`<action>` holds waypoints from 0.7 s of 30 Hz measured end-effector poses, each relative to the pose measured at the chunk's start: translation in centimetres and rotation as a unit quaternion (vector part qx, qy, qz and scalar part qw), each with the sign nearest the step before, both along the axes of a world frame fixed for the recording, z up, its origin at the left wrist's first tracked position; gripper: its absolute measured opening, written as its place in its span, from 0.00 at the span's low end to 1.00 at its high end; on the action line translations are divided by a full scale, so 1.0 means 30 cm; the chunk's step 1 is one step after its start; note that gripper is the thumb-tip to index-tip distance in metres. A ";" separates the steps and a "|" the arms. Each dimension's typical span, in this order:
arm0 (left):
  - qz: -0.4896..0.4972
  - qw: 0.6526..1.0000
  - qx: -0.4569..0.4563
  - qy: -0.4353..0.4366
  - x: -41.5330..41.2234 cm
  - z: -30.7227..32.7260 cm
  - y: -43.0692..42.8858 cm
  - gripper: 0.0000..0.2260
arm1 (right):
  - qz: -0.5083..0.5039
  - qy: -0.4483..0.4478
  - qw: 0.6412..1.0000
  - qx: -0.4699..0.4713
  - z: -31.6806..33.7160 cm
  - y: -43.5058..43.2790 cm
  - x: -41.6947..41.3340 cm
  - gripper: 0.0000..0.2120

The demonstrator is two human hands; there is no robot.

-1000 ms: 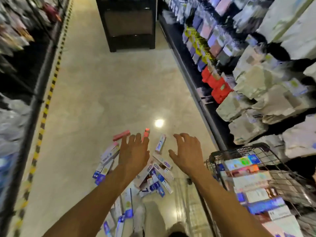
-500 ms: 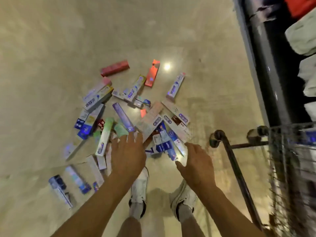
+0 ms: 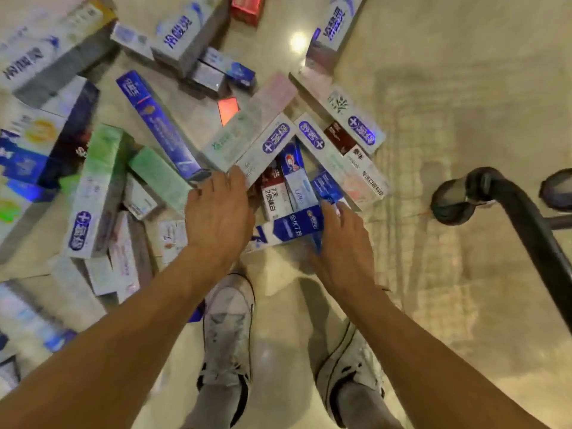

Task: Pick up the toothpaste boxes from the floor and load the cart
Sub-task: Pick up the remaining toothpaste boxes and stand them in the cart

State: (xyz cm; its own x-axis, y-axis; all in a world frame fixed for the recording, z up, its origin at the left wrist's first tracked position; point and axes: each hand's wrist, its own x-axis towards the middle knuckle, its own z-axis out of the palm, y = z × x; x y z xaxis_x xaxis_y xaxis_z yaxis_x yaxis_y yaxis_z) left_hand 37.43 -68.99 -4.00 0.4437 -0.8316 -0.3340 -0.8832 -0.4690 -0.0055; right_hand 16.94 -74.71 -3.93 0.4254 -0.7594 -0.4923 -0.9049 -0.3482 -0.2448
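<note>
Several toothpaste boxes [image 3: 173,140] lie in a loose heap on the shiny floor, white, blue, green and red ones mixed. My left hand [image 3: 218,215] lies flat on the heap, its fingertips touching the end of a white box [image 3: 263,150]. Just to its right, my right hand [image 3: 343,239] grips the right end of a dark blue box [image 3: 294,227], fingers on the far side and thumb on the near side. Of the cart, only a black tubular bar [image 3: 520,218] shows at the right edge.
My two white shoes [image 3: 229,323] stand right behind the heap. Bare beige floor [image 3: 448,88] stretches to the right of the boxes, up to the cart's bar. More boxes spread to the left edge of view.
I have bent down, so the heap now fills the view. Both hands dropped from above the boxes onto them, and the right hand took hold of the blue box.
</note>
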 end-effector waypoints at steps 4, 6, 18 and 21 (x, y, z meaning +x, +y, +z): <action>0.020 0.999 -0.049 0.004 0.013 -0.069 -0.032 0.30 | 0.040 -0.057 0.996 -0.047 -0.068 0.005 0.066 0.42; 0.018 0.998 -0.059 0.000 0.023 -0.077 -0.051 0.29 | 0.062 -0.077 0.992 -0.080 -0.087 0.001 0.100 0.42; 0.022 0.998 -0.051 0.015 0.046 -0.020 -0.076 0.22 | 0.295 -0.024 0.953 -0.065 -0.119 0.046 0.158 0.22; 0.057 0.995 -0.045 0.069 0.044 0.067 -0.068 0.24 | 0.235 -0.022 0.969 -0.079 -0.036 0.041 0.090 0.15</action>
